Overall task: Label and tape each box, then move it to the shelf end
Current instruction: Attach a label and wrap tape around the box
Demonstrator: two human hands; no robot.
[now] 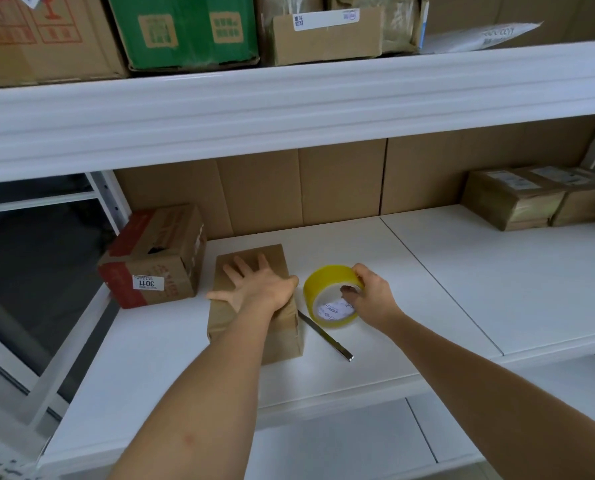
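Cardboard box (pixel 254 299) under flat left hand (pixel 258 289), right hand (pixel 368 299) holding tape roll (pixel 330 296)

We face a white metal shelving unit (pixel 289 109) lined at the back with flat brown cardboard sheets (pixel 341 181); at left, through the perforated white upright (pixel 110 199), we see a dark glass window (pixel 29 265)

The white shelf (pixel 462 271) carries a plain brown box (pixel 275 341) near its front left; just left of it sits a red-printed carton (pixel 157 251) with a white sticker; a utility knife (pixel 325 336) lies right beside the box; a yellow tape roll (pixel 323 289) stands on edge near the knife; two taped parcels (pixel 538 197) rest at the far right end.
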